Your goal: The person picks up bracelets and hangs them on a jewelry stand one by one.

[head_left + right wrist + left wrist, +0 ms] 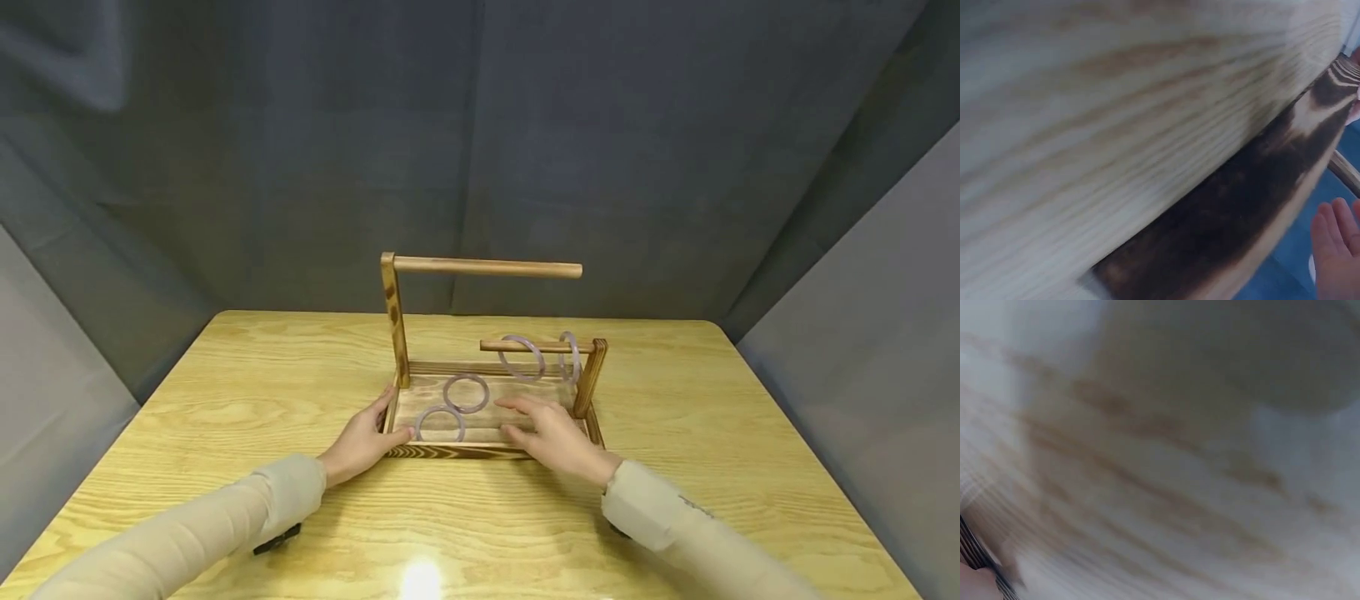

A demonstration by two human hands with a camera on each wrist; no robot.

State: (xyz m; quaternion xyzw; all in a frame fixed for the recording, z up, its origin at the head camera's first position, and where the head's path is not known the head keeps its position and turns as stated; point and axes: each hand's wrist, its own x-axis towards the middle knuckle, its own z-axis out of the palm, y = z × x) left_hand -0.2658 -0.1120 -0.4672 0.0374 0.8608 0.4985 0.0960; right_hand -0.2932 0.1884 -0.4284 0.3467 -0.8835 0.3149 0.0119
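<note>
A wooden bangle stand (pixel 457 452) with a shallow tray base sits mid-table. My left hand (pixel 363 440) grips its front left corner, thumb on the front edge and fingers along the left side. Over the tray's right part is my right hand (pixel 557 437), its fingers loosely extended and holding nothing. Two pale lavender bangles, a rear one (pixel 487 394) and a front one (pixel 418 423), lie in the tray's left half. Around the low bar hang a left bangle (pixel 542 365) and a right bangle (pixel 577 360). In the right wrist view, my fingers show beside the stand's dark-grained front wall (pixel 1229 206).
A tall post (pixel 394 321) at the tray's left carries a long upper bar (pixel 487 267) pointing right. The lower bar (pixel 491 345) points left from a short right post (pixel 590 382). Grey curtain (pixel 465 150) stands behind the wooden table (pixel 675 417).
</note>
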